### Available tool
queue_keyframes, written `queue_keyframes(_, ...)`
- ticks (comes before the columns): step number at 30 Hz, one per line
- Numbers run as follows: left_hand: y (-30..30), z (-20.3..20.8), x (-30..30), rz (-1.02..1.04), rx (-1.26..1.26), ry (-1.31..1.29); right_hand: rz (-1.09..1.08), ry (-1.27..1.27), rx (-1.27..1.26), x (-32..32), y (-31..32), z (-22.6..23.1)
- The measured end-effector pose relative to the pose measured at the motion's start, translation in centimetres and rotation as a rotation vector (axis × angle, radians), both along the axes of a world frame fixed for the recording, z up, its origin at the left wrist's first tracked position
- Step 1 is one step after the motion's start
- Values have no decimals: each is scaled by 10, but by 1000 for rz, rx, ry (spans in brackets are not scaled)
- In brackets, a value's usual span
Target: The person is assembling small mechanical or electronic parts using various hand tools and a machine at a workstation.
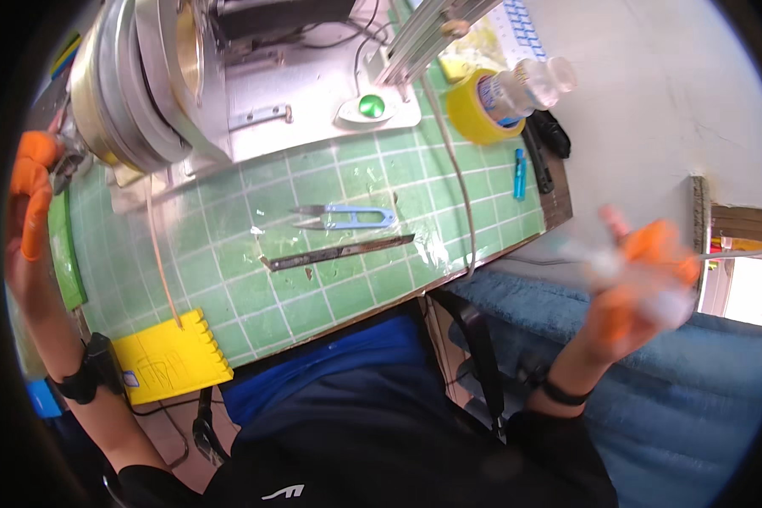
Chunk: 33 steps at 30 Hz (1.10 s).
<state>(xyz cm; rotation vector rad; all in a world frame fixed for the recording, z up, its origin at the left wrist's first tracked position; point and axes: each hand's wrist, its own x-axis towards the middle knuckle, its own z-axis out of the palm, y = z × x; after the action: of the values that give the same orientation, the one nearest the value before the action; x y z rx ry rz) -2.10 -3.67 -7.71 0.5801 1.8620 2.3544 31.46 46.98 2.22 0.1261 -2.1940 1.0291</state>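
My left hand (30, 212), with orange finger covers, is raised at the far left beside the round metal drum of a machine (114, 93). Its fingers are bent inward; whatever they may hold is hidden. Out to the right, over a blue padded seat (652, 381), my right hand (639, 288) is smeared by motion. It also wears orange covers, and a pale blur lies about its fingers. On the green gridded mat (271, 313) lie blue-handled thread snips (347, 218) and, just nearer me, a dark narrow blade-like strip (343, 251).
A yellow notched plate (173, 360) overhangs the near-left table edge. A green button (371, 106) sits on the machine base. Right of it, a yellow tape roll (474, 110) holds a clear bottle (525, 89), near a teal lighter-like tube (519, 173). A grey cable (457, 161) crosses the mat.
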Motion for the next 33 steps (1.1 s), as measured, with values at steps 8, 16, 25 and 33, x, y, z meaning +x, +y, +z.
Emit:
queue_keyframes(8,44,12,10,-73,-451,473,-305,-13,133,-116,94,63)
queue_keyframes(16,59,38,19,-128,-434,581,-410,-281,161,-147,104,21)
queue_keyframes(25,83,52,23,-197,-338,677,-195,-574,188,-68,3,36)
queue_keyframes(33,83,53,25,-208,-245,675,242,-741,661,-87,-130,-42)
